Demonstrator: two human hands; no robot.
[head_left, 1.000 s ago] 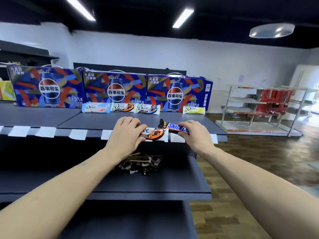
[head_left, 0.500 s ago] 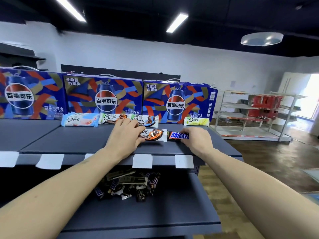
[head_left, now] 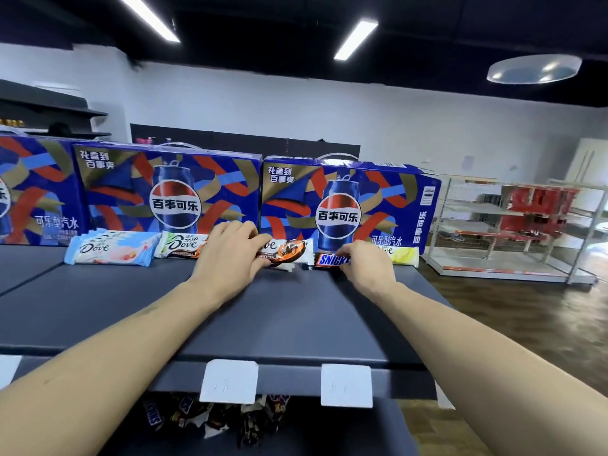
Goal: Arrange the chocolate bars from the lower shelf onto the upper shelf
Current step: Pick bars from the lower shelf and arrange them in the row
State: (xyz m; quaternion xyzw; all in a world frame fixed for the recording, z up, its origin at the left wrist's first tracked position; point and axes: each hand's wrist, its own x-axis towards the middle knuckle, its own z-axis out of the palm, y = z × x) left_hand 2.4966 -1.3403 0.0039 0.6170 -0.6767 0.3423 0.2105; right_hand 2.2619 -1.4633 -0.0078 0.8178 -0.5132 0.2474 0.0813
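My left hand grips a white and orange Dove bar at the back of the dark upper shelf, in front of the Pepsi cartons. My right hand holds a Snickers bar just to its right, resting on the shelf. A pale blue Dove bar and a second white Dove bar lie in the row to the left. A yellow Dove bar lies behind my right hand. A heap of chocolate bars shows on the lower shelf, partly hidden under the upper shelf's edge.
Blue Pepsi cartons stand along the back of the upper shelf. White price tags hang on its front edge. A white wire rack with red packs stands on the wooden floor at the right.
Both hands moved farther back over the upper shelf, carrying the Dove bar and the Snickers bar to the row in front of the Pepsi cartons. The camera came closer and higher.
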